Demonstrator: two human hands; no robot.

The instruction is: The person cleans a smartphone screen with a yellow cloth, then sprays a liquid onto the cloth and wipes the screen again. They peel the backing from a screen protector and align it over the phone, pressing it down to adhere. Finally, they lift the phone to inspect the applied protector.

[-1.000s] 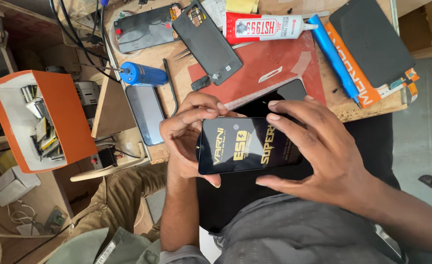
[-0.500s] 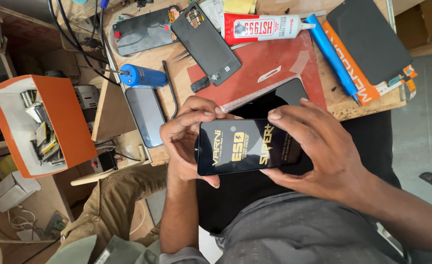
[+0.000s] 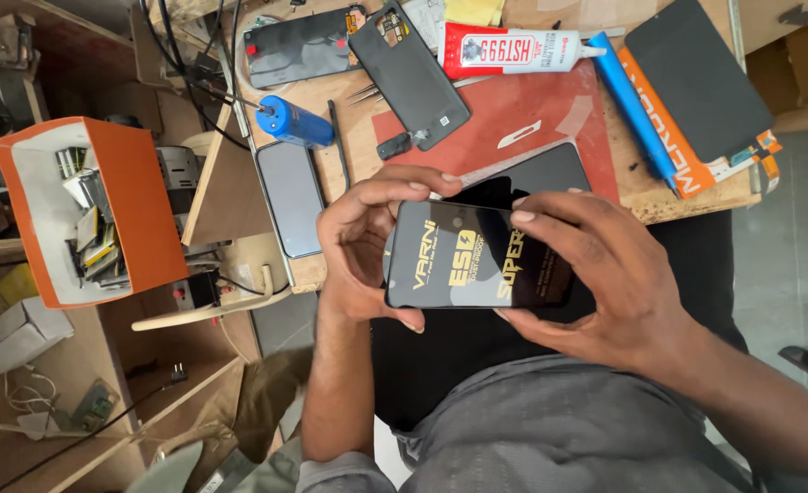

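Left hand (image 3: 363, 242): my grip pinches the black glass sheet (image 3: 477, 256) by its end, steadying it.
Right hand (image 3: 596, 274): pinching its edges, face kept untouched.
Surface (image 3: 687, 196): glue tube (image 3: 513, 50) nearby.

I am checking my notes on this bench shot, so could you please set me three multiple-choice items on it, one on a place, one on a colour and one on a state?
1. Where does the orange box stand?
A. left of the hands
B. on the red mat
C. behind the glue tube

2. What colour is the small cylinder on the bench?
A. green
B. blue
C. white

3. How is the black panel held?
A. flat on the bench
B. in one hand
C. between both hands

Answers: 1 A, it sits at the far left; 2 B, its body is plainly blue; 3 C, the left hand and right hand grip its two ends above the lap.
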